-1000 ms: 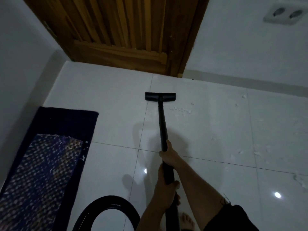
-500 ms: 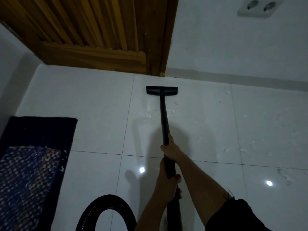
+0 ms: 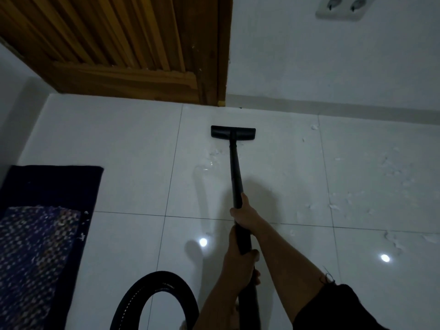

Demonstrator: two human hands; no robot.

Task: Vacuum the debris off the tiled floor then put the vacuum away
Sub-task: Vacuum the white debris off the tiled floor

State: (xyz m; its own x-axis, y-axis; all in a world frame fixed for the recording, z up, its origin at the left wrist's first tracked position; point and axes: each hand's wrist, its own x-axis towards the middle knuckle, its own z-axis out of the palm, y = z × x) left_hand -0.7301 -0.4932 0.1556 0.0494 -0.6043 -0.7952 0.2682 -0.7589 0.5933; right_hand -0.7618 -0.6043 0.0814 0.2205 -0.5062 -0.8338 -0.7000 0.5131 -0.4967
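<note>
Gripping the smooth black wand [image 3: 235, 172], both hands' fingers [image 3: 240, 211] clench above glossy white tiles [image 3: 133, 163].

A slatted wooden door [image 3: 114, 51] stands at the far wall, a double wall socket [image 3: 342, 7] to its upper right, a dark patterned rug [image 3: 40, 234] below its left.

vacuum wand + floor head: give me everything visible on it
The vacuum wand is a straight, matte black tube, plastic or metal by its look, widening in steps toward the person. It slopes away and down to a flat rectangular floor head that sits on the white tile near the wooden door, with white scraps just behind it. The right hand grips it higher up the tube, the left hand lower. A ribbed black hose loops nearby.
</note>
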